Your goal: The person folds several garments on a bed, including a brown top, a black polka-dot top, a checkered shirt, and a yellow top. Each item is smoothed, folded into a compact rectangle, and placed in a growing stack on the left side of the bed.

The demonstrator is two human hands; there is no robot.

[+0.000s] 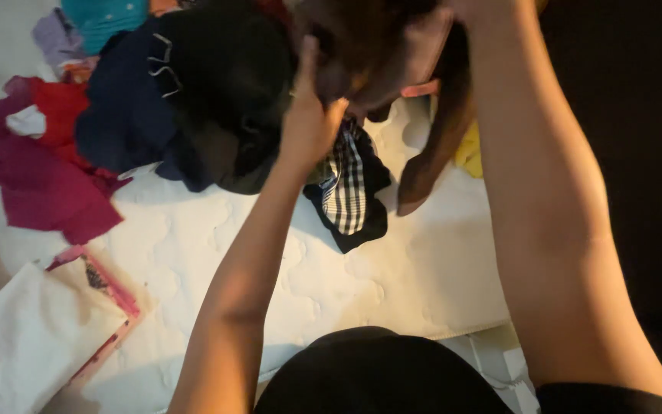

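The left hand [309,123] is raised at the upper middle of the frame, fingers closed on the edge of a brown garment [377,46] with the thumb pointing up along the cloth. The right hand itself is cut off by the top edge of the frame; only its forearm [545,192] shows, rising steeply from the lower right to the top, so I cannot tell how its fingers stand, though the arm ends right where the garment's upper part bunches.

The brown garment is held up above the mattress. Its bulk is gathered at the top centre, and one long strip [438,146] hangs down and slightly left, its long axis near vertical, its tip just over the white quilted mattress [392,276].

Below the left hand lies a black-and-white checked cloth [346,192], its long axis running from upper left to lower right. To the left sits a heap of dark navy and black clothes [185,100], then red and magenta cloth [40,169] at the left edge, and a teal piece [105,19] in the upper left corner. A white folded sheet with a pink border [47,330] lies at the lower left.
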